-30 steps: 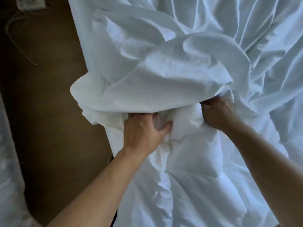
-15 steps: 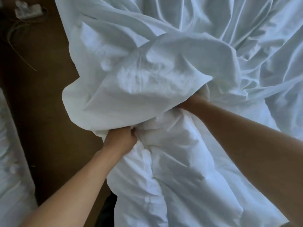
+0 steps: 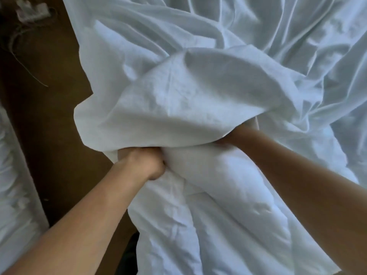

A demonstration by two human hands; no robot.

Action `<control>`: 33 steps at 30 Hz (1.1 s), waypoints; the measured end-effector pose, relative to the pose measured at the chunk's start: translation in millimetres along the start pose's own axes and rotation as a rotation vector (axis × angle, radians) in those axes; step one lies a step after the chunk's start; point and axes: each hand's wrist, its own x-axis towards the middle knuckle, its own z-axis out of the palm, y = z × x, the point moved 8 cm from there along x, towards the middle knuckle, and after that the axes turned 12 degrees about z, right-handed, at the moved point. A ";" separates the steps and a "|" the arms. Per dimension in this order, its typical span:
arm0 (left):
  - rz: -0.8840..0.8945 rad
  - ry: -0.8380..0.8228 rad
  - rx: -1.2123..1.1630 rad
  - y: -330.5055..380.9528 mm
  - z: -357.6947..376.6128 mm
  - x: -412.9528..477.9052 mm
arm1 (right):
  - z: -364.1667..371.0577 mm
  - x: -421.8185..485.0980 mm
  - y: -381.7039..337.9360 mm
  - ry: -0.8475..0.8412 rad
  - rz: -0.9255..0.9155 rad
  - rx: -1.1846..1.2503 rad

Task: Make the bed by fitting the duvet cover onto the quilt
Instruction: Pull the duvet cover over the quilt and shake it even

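A white duvet cover point(image 3: 178, 108) lies crumpled over the bed, its open edge bulging up in the middle of the view. Beneath that edge shows the white quilt point(image 3: 214, 175), running down toward me. My left hand point(image 3: 145, 163) is clenched in a fist on the cover's lower edge where it meets the quilt. My right forearm reaches in from the right and goes under the cover's flap; the right hand itself is hidden inside the cover.
A brown floor strip point(image 3: 49, 126) runs along the bed's left side. White bedding point(image 3: 14, 185) lies at the far left edge. A white power strip with thin cables point(image 3: 31, 10) sits on the floor at top left.
My right hand has pushed deeper under the cover and gone out of sight. My left hand went from a spread grip to a tight fist on the cover's edge. The flap has ballooned higher.
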 end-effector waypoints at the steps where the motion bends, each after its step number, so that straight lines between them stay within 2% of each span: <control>1: 0.087 -0.051 0.058 14.3 -2.0 -0.9 | -5.6 0.5 11.0 0.086 0.060 -0.046; 3: 0.172 -0.044 0.047 40.1 -17.6 -9.5 | -18.4 6.1 52.5 0.266 0.336 -0.060; 4: 0.224 0.008 -0.023 58.4 -25.6 -10.5 | -24.2 7.3 76.5 0.300 0.479 -0.038; 6: 0.337 0.191 -0.221 99.4 -51.1 -6.2 | -18.1 13.8 113.1 0.226 0.660 0.024; 7: 0.396 0.283 -0.289 118.3 -62.3 -0.6 | -9.1 18.3 122.2 0.175 0.671 0.045; 9: 0.414 0.342 -0.258 145.4 -62.8 21.4 | 1.5 25.9 128.0 0.171 0.595 0.135; 11: 0.271 0.273 -0.129 143.8 -42.4 49.7 | -7.0 34.5 131.3 0.238 0.447 0.214; 13: 0.144 0.349 0.042 124.0 -37.3 63.7 | -32.1 34.8 121.6 0.315 0.260 0.255; 15: 0.079 0.378 0.139 106.1 -32.2 65.3 | -46.6 24.5 112.6 0.349 0.163 0.257; 17: 0.017 0.251 0.174 101.1 -22.7 57.8 | -17.6 0.3 86.2 0.214 -0.064 0.081; 19: -0.001 0.026 0.171 123.9 -18.2 43.2 | 16.3 -34.6 85.7 0.072 -0.246 -0.032; 20: 0.041 -0.043 0.134 149.4 -22.0 35.4 | 17.1 -47.0 104.9 0.059 -0.255 0.030; 21: 0.115 -0.016 0.065 182.8 -33.1 30.8 | 8.5 -50.8 132.0 0.070 -0.202 0.182; 22: 0.243 0.138 -0.021 223.9 -57.2 28.7 | -2.8 -49.2 163.2 0.052 -0.152 0.364; 24: 0.520 0.786 -0.097 304.2 -134.5 20.1 | -21.6 -39.5 218.9 -0.136 -0.094 0.657; 25: 0.559 0.981 -0.094 331.6 -161.8 25.4 | -30.2 -32.8 246.0 -0.229 -0.061 0.711; 26: 0.548 1.018 -0.062 353.7 -176.6 43.9 | -44.1 -23.7 277.5 -0.219 -0.008 0.731; 27: 0.469 0.854 -0.060 366.7 -177.0 76.9 | -62.6 -10.8 315.8 -0.095 0.084 0.749; 29: 0.274 0.412 -0.114 371.6 -146.7 139.8 | -113.4 8.6 408.5 0.374 0.319 0.798; 30: 0.222 0.287 -0.174 373.5 -128.6 154.9 | -132.0 14.2 446.4 0.539 0.397 0.829; 31: 0.212 0.255 -0.184 379.4 -116.0 165.1 | -137.0 24.7 474.6 0.568 0.439 0.858; 33: 0.277 0.252 -0.031 399.8 -97.0 166.4 | -112.8 56.8 501.5 0.389 0.449 0.969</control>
